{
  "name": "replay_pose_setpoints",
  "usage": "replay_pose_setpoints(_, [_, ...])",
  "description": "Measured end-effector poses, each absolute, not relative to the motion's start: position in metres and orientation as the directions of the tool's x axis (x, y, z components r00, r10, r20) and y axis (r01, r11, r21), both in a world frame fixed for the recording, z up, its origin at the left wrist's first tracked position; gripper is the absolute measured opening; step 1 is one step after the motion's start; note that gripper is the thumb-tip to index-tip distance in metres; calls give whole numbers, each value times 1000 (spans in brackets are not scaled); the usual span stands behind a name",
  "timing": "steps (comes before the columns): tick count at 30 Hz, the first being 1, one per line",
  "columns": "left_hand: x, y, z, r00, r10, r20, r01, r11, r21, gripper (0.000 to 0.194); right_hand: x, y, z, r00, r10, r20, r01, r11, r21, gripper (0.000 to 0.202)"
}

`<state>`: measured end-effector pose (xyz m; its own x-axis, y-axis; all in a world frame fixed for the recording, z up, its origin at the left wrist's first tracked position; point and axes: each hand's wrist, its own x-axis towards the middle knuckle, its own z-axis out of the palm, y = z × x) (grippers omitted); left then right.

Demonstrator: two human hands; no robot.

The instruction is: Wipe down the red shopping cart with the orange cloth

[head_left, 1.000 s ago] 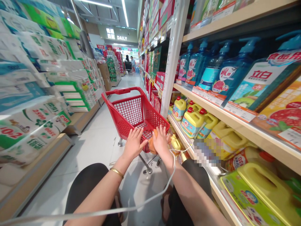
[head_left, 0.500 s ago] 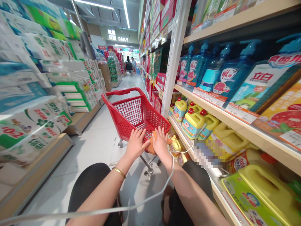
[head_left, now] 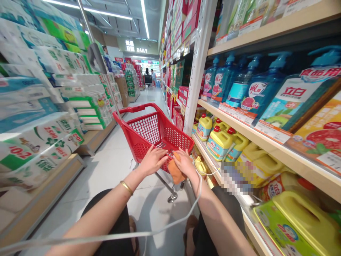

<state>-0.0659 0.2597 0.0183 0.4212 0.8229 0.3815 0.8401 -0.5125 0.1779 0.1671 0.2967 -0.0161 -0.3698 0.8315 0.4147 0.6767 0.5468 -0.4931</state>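
Observation:
A red shopping cart (head_left: 133,142) with a perforated basket stands in the aisle before me. At its near rim, my right hand (head_left: 185,164) has its fingers bent over an orange cloth (head_left: 176,173), which hangs down outside the basket. My left hand (head_left: 154,160) lies palm down at the same rim, left of the cloth, fingers stretched out with nothing in them. Whether its palm presses on the rim I cannot tell.
Shelves with yellow detergent jugs (head_left: 219,140) and blue pump bottles (head_left: 255,90) stand close on my right. Packs of tissue paper (head_left: 39,142) are stacked on the left. A white cable (head_left: 160,231) crosses my forearms. People (head_left: 152,76) appear far down the aisle.
More of the orange cloth now shows, hanging below my right hand, whose fingers have bent in. My left hand has turned to point more to the right.

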Motion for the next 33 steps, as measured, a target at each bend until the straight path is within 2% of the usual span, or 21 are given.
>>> replay_pose_setpoints(1, [-79, 267, 24, 410, 820, 399, 854, -499, 149, 54, 172, 302, -16, -365, 835, 411, 683, 540, -491, 34])
replay_pose_setpoints(5, [-130, 299, 33, 128, 821, 556, 975, -208, 83, 52, 184, 315, -22, -243, 880, 407, 753, 436, -493, 36])
replay_pose_setpoints(8, [-142, 313, 31, 145, 818, 557, 979, -199, 39, 49, 181, 316, -28, -111, 901, 418, 804, 329, -496, 42])
replay_pose_setpoints(11, [-131, 314, 31, 150, 816, 559, 975, -215, 52, 49, 168, 311, -30, -53, 901, 431, 827, 282, -487, 46])
replay_pose_setpoints(17, [-125, 288, 42, 229, 837, 497, 942, -319, 103, 56, 150, 299, -14, -156, 862, 482, 837, 375, -399, 47])
replay_pose_setpoints(19, [-131, 277, 46, 188, 821, 539, 958, -275, 86, 54, 156, 298, -7, -122, 868, 481, 863, 332, -380, 47])
replay_pose_setpoints(23, [-136, 262, 47, 30, 738, 674, 992, -103, 69, 48, 167, 299, 0, 61, 898, 435, 907, 132, -401, 49])
replay_pose_setpoints(26, [-127, 254, 44, 1, 731, 682, 992, -88, 92, 47, 153, 289, -2, -21, 903, 429, 888, 214, -406, 51])
replay_pose_setpoints(30, [-114, 247, 41, -18, 715, 699, 988, -94, 122, 45, 120, 270, -3, -333, 807, 487, 771, 530, -353, 55])
replay_pose_setpoints(31, [-111, 247, 41, -16, 711, 703, 988, -97, 122, 45, 115, 269, -2, -361, 791, 494, 756, 558, -342, 55])
replay_pose_setpoints(33, [-109, 246, 41, -14, 708, 706, 988, -98, 118, 45, 114, 272, 1, -272, 825, 495, 801, 479, -359, 55])
